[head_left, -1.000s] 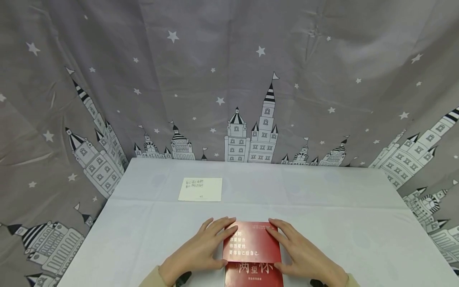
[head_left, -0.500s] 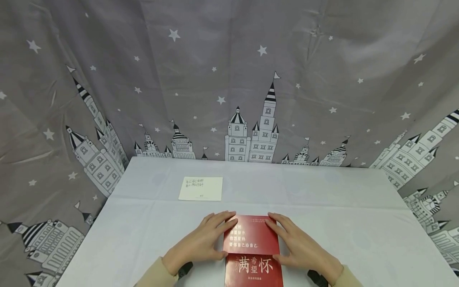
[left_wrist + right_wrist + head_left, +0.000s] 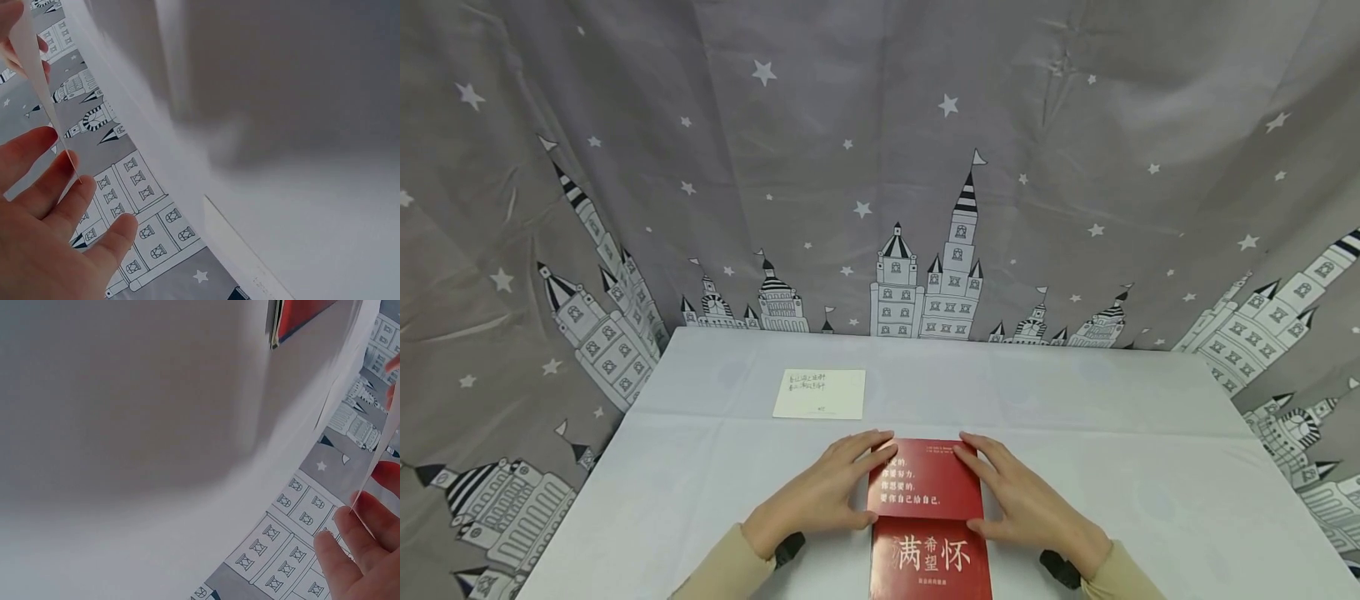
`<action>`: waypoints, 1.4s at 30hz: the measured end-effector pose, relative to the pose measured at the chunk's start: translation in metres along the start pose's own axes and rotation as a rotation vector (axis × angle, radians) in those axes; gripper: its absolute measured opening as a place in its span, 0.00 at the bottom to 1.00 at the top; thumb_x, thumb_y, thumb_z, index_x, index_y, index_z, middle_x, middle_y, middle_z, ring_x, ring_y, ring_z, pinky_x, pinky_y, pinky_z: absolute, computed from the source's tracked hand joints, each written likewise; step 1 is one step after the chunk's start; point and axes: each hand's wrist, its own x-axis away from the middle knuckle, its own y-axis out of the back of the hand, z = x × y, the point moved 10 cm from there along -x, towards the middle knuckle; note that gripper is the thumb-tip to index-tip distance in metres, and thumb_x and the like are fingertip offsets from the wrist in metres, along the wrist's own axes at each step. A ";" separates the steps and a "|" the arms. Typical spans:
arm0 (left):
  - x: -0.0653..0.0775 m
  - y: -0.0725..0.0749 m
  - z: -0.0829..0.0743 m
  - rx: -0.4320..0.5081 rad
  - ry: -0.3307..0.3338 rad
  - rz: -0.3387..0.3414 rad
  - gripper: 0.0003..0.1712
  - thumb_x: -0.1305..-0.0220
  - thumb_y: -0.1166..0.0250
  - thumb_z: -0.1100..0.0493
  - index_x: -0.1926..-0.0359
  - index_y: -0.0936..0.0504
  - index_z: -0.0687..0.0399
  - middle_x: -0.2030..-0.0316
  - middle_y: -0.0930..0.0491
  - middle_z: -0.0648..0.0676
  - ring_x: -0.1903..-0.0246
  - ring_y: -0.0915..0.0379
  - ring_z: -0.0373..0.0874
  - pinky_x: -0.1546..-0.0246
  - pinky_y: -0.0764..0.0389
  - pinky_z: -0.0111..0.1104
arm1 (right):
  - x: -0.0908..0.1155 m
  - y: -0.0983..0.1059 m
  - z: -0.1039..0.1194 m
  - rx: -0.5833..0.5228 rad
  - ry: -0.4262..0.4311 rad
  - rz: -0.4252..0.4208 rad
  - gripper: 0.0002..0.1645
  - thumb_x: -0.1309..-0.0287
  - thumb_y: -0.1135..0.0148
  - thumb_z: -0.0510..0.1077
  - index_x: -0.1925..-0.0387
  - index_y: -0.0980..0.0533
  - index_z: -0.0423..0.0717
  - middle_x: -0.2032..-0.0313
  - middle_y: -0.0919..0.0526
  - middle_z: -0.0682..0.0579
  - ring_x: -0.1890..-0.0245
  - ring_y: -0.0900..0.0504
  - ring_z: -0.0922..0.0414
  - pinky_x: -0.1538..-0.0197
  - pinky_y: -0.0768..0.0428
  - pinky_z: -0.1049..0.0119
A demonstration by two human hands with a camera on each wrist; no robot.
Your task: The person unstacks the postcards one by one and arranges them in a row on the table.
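Note:
Both hands hold a red postcard (image 3: pixel 925 482) with white printed lines, one at each side. My left hand (image 3: pixel 822 493) grips its left edge, thumb at the near corner and fingertips on the far part. Mirroring that, my right hand (image 3: pixel 1033 507) grips the right edge. Seen edge-on in the left wrist view, the postcard (image 3: pixel 36 59) stands off the table between fingers and thumb. Behind its near edge shows a red cover (image 3: pixel 931 575) with large white characters; the postcard overlaps its far part. The right wrist view shows a corner of that red cover (image 3: pixel 303 317) on a thick stack.
A cream card (image 3: pixel 820 394) with handwriting lies on the white-covered table (image 3: pixel 1075 400), beyond the left hand. A grey curtain (image 3: pixel 820 125) printed with castles and stars hangs around the back and sides. Dark wrist devices (image 3: pixel 1060 569) sit under the wrists.
Both hands have moved forward, away from the body, carrying the red postcard. More of the red cover's large white characters now shows. The cream card stays where it was.

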 end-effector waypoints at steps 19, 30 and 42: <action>-0.018 0.005 0.014 -0.003 0.009 0.011 0.49 0.53 0.26 0.54 0.31 0.37 0.60 0.31 0.43 0.58 0.32 0.50 0.56 0.35 0.44 0.52 | -0.017 0.002 -0.015 -0.004 0.009 -0.015 0.53 0.58 0.25 0.55 0.34 0.36 0.36 0.34 0.38 0.41 0.37 0.36 0.47 0.41 0.28 0.53; -0.024 0.004 0.027 0.002 0.028 0.015 0.50 0.55 0.26 0.55 0.30 0.37 0.59 0.31 0.42 0.58 0.32 0.49 0.55 0.34 0.45 0.51 | -0.027 -0.004 -0.023 -0.012 -0.016 0.025 0.52 0.56 0.27 0.55 0.34 0.36 0.35 0.34 0.38 0.40 0.36 0.36 0.46 0.40 0.28 0.55; -0.032 -0.004 0.044 0.016 0.082 0.052 0.50 0.54 0.26 0.54 0.30 0.38 0.60 0.31 0.42 0.57 0.32 0.50 0.55 0.34 0.46 0.50 | -0.037 -0.015 -0.036 -0.017 -0.065 0.080 0.52 0.56 0.28 0.55 0.33 0.38 0.36 0.34 0.38 0.41 0.35 0.37 0.46 0.38 0.31 0.54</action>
